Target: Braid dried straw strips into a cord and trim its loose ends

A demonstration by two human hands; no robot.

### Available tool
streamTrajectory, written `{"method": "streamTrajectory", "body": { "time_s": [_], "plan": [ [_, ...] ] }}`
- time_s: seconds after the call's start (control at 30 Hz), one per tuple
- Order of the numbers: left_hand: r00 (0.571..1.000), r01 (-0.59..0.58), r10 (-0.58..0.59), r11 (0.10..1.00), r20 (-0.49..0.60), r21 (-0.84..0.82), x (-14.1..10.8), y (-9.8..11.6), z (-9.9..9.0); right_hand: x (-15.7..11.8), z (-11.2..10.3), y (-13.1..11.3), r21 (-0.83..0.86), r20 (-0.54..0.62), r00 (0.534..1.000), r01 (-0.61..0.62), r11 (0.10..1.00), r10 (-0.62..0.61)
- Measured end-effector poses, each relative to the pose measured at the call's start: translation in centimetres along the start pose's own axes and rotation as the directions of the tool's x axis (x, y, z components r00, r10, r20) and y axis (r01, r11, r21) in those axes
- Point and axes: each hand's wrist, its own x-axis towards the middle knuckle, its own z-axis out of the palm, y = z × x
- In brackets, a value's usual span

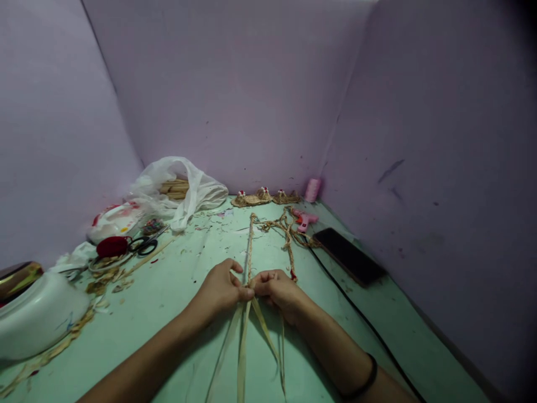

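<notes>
A narrow plaited cord of dry straw-coloured fibre point(250, 246) runs away from me along the green tabletop point(180, 347). At its near end both my hands meet. My left hand point(222, 285) pinches the plait with thumb and fingers from the left. From the right, my right hand point(279, 291) grips the same spot, its fingertips touching my left thumb. Several loose flat fibre strips point(243, 352) fan out below the hands toward me. The exact crossing of strands is hidden under the fingers. More finished braid point(289, 246) lies coiled beyond my right hand.
On the right are a pink glue gun point(304, 219), its black cable point(356, 310), a dark phone point(349, 254) and a pink thread spool point(312, 190). Small woven pieces point(264, 197) line the wall. Leftward are a plastic bag point(201, 193), scissors point(145, 245) and a white container point(42, 319).
</notes>
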Motion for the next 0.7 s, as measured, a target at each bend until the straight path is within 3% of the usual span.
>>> {"method": "streamTrajectory", "body": {
  "time_s": [0.07,0.2,0.33,0.7],
  "plan": [
    [0.993,0.065,-0.055,0.993,0.104,-0.102,-0.4,0.3,0.2,0.0,0.0,0.0,0.007,0.011,1.0,0.017,1.0,-0.018],
    [0.927,0.231,-0.151,0.951,0.343,-0.207,-1.0,0.4,0.2,-0.2,0.1,-0.1,0.015,0.018,1.0,0.013,1.0,-0.013],
    [0.923,0.251,-0.131,0.918,0.363,-0.307,-1.0,-0.2,0.3,-0.4,0.1,-0.2,0.019,0.031,1.0,-0.002,1.0,0.002],
    [0.913,0.266,-0.097,0.879,0.397,-0.395,-1.2,-0.6,0.2,-0.2,-0.2,0.2,0.067,0.05,0.999,0.001,0.998,-0.004]
  ]
}}
